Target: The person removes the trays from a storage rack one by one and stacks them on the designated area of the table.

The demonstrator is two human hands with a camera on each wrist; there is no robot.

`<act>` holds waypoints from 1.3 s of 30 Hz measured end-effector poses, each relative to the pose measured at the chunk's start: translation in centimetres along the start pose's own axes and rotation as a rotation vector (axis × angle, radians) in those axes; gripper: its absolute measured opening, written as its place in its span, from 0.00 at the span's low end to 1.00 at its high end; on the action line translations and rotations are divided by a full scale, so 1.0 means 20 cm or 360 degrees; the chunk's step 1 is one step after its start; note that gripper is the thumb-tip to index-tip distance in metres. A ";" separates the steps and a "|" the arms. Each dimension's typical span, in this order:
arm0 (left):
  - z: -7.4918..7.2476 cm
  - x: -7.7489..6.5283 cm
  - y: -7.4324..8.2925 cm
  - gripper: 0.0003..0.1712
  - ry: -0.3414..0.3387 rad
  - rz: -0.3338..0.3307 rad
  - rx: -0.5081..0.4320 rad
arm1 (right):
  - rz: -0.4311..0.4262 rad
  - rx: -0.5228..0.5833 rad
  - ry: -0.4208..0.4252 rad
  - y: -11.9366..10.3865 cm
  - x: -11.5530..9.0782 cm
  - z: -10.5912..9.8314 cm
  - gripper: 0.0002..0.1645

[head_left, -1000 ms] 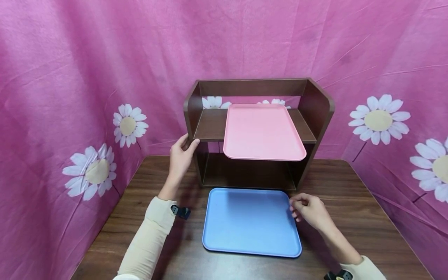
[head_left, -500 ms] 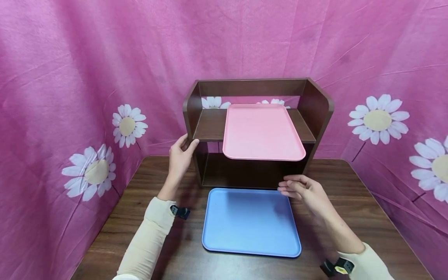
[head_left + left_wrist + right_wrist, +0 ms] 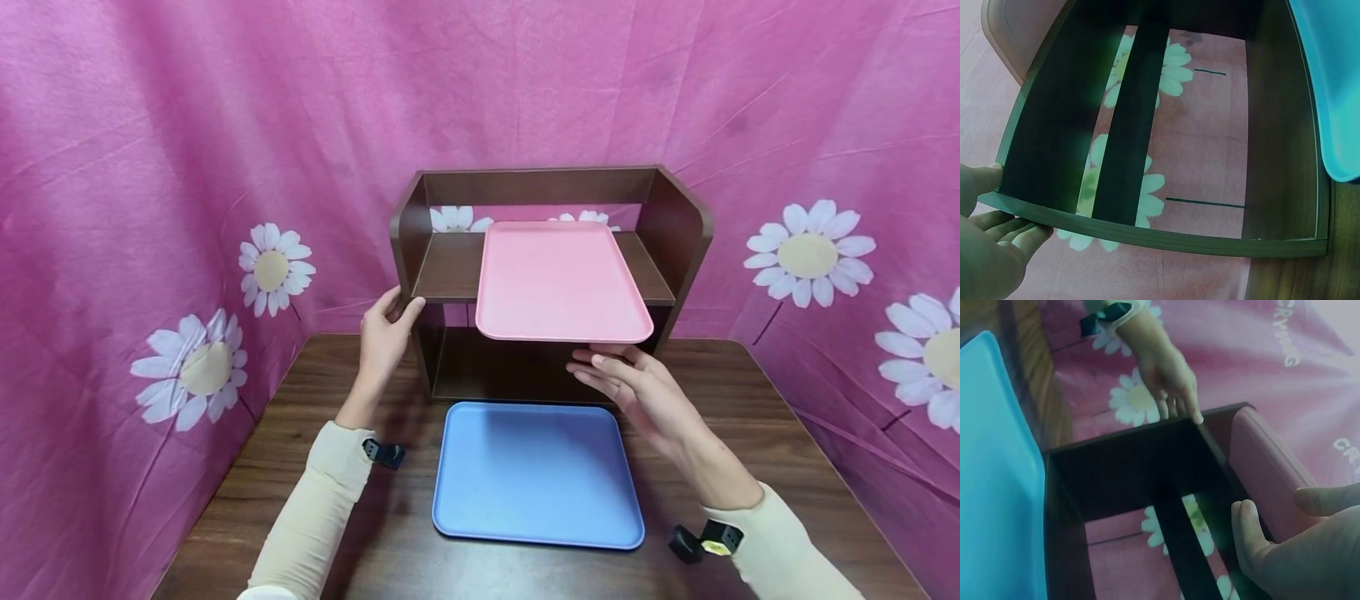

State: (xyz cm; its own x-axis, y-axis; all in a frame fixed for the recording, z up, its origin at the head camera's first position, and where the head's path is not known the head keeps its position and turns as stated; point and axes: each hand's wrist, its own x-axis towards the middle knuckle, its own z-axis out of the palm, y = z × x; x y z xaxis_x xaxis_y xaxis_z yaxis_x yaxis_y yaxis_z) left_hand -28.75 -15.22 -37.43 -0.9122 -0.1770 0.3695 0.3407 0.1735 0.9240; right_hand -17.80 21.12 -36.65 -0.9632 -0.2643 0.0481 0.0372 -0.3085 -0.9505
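Observation:
A dark brown wooden shelf point(image 3: 527, 185) with two levels stands on the table. My left hand point(image 3: 385, 337) grips its left side panel, thumb at the front edge by the middle board, other fingers round the outer face. A pink tray point(image 3: 562, 279) lies on the upper level, its front end jutting past the board. My right hand point(image 3: 652, 400) is raised just below that end near the right corner, fingers extended and thumb apart from them; in the right wrist view the pink tray point(image 3: 1266, 462) is beside the fingers point(image 3: 1246, 519). A blue tray point(image 3: 536, 475) lies flat before the shelf.
The brown wood-grain table point(image 3: 720, 417) carries the shelf and blue tray. Behind and at both sides hangs a pink cloth point(image 3: 555, 83) printed with large white daisies. A slatted opening shows the cloth through the shelf's back.
My right hand has risen from the blue tray's right edge up to beneath the pink tray's front end, its fingers straightening. The left hand and both trays have stayed in place.

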 end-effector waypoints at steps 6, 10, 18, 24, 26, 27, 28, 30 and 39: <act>0.00 0.00 0.00 0.27 0.0010 -0.0011 -0.0020 | -0.0064 0.0267 -0.0146 -0.01 0.05 0.04 0.14; 0.00 0.00 0.00 0.27 0.0021 -0.0019 0.0008 | -0.0141 0.0451 -0.0204 0.00 0.07 0.07 0.16; -0.02 0.01 -0.01 0.29 0.0020 -0.0035 0.0026 | -0.0235 0.0661 0.0002 -0.02 0.08 0.15 0.25; -0.02 0.01 -0.01 0.29 0.0014 -0.0074 0.0005 | -0.0206 0.0745 0.0179 -0.01 0.08 0.19 0.17; -0.02 0.00 -0.01 0.29 0.0015 -0.0060 0.0013 | -0.0199 0.0747 0.0208 -0.01 0.08 0.20 0.13; -0.02 0.01 -0.02 0.29 0.0017 -0.0062 0.0016 | -0.0205 0.0735 0.0210 -0.01 0.09 0.20 0.12; -0.01 0.01 -0.02 0.29 0.0017 -0.0061 0.0014 | -0.0217 0.0733 0.0206 -0.01 0.09 0.20 0.11; -0.01 0.01 -0.01 0.29 0.0015 -0.0055 0.0007 | -0.0242 0.0743 0.0199 -0.01 0.09 0.20 0.11; 0.00 0.00 0.00 0.29 0.0004 -0.0044 -0.0040 | -0.0330 0.0952 0.0277 -0.04 0.07 0.21 0.31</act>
State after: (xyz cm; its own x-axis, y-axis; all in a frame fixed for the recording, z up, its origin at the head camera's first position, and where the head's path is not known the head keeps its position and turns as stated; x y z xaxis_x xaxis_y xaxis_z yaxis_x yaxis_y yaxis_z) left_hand -28.79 -15.31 -37.50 -0.9208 -0.1837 0.3439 0.3209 0.1438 0.9361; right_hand -17.96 17.11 -34.59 -0.9935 -0.0084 0.1134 -0.0605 -0.8053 -0.5898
